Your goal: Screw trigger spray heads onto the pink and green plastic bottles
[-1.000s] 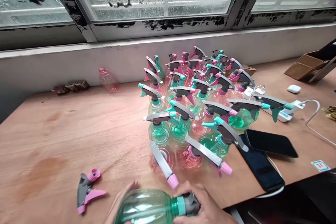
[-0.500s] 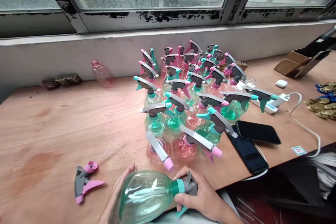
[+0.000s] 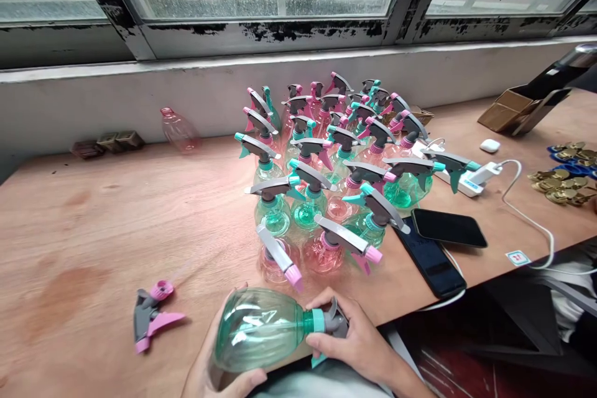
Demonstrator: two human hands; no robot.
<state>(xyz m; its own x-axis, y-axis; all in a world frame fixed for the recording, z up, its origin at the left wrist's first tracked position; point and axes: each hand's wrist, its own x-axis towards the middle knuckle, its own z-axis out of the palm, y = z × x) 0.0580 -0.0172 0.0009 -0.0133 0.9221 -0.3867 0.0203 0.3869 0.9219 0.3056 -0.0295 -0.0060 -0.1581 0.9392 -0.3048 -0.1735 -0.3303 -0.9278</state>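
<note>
A green see-through spray bottle (image 3: 259, 328) lies on its side across my hands at the table's front edge. My left hand (image 3: 217, 364) is closed around the bottle's body, its thumb showing underneath. With my right hand (image 3: 347, 339) I grip the grey and teal spray head by the bottle's neck; part of the trigger is hidden by my fingers. A loose pink and grey spray head (image 3: 148, 317) lies on the wood to the left. Just beyond my hands stand pink spray bottles (image 3: 323, 254) and green spray bottles (image 3: 273, 214), closely grouped with their heads on.
Two phones (image 3: 448, 229) overlap right of the bottles, near a white power strip (image 3: 471, 181) with a cable. Farther right lie gold medals (image 3: 562, 186) and a cardboard box (image 3: 506, 113). A headless pink bottle (image 3: 181, 132) leans at the wall.
The bottle has come up slightly and turned more level. My left thumb now shows under the body. The view has shifted a little to the right.
</note>
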